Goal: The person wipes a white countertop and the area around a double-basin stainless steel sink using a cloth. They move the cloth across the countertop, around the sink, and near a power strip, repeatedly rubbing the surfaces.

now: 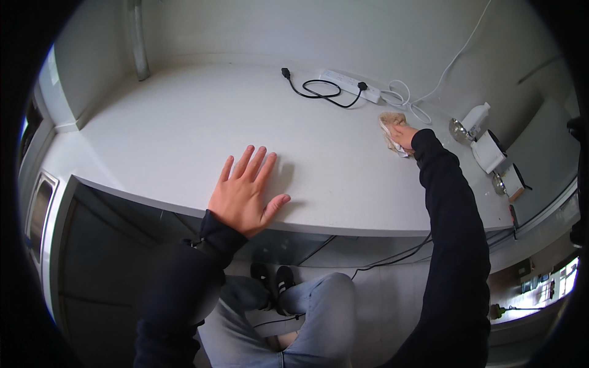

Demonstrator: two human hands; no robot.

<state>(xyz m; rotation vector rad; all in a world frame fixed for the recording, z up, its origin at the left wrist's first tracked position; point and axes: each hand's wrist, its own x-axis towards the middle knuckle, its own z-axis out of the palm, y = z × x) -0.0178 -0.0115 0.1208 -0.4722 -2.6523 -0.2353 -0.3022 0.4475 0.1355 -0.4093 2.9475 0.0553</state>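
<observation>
My right hand presses a crumpled beige cloth against the white desktop, toward its right side. The hand covers part of the cloth. With fingers spread and palm down, my left hand is at the front edge of the desktop and holds nothing. Just beyond the cloth lies a white power strip along the wall. A black power cord is plugged into it, and the cord's other connector rests loose on the desktop.
White cable loops run from the strip up the wall. Several white devices, among them a boxy one, line the right end. A grey pipe stands at the back left. Black cables hang below the desk, near my legs.
</observation>
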